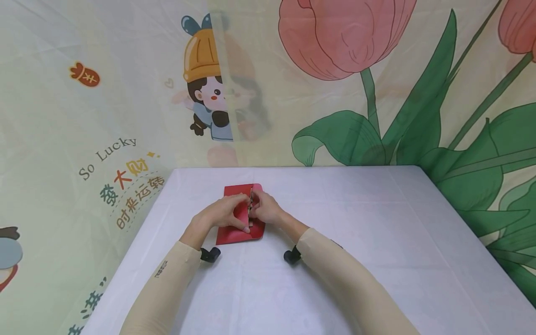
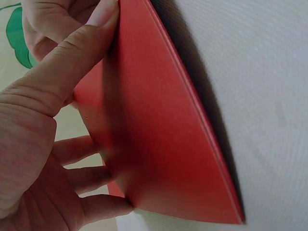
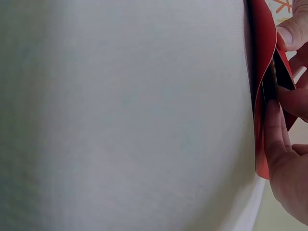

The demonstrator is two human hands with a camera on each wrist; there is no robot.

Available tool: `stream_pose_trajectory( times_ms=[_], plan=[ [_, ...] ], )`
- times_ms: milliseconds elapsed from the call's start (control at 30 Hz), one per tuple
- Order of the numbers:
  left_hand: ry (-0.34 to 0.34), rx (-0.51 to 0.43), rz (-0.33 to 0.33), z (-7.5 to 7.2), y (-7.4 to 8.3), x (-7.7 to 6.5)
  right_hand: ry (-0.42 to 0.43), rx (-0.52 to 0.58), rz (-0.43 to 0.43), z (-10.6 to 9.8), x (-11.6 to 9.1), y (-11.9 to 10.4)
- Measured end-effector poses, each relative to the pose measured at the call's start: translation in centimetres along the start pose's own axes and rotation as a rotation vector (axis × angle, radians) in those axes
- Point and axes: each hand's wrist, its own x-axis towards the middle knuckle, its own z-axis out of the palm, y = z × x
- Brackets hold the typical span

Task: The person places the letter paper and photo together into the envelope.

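A red paper envelope point(image 1: 235, 235) lies on the table, its mouth with a pinkish flap facing right. My left hand point(image 1: 226, 211) grips the upper layer at the mouth, thumb near and fingers beyond, so that the red paper point(image 2: 154, 125) bows up in the left wrist view. At the mouth, my right hand point(image 1: 267, 209) pinches a thin flat piece point(image 3: 271, 84) with a dark face and a gold-coloured edge, partly inside the envelope. From above only a narrow patterned strip of it shows between the hands; I cannot tell what it is.
A white cloth covers the table point(image 1: 377, 242). Behind it hangs a printed curtain point(image 1: 259, 46) with tulips and a cartoon figure. Black wrist cameras point(image 1: 211, 254) sit below both hands.
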Motion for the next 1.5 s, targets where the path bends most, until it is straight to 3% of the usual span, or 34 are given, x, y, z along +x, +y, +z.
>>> stream_pose_trajectory(
  times_ms=[567,933,1500],
  plan=[
    [-0.003,0.001,0.012,0.0,0.1,0.0,0.010,0.038,0.033,0.0,-0.1,-0.2],
    [-0.099,0.107,-0.075,0.0,0.8,0.0,0.010,-0.062,0.029,-1.6,-1.0,0.5],
    [-0.140,0.173,-0.131,0.4,1.1,-0.6,0.059,-0.123,0.048,-4.3,-2.6,1.8]
  ],
)
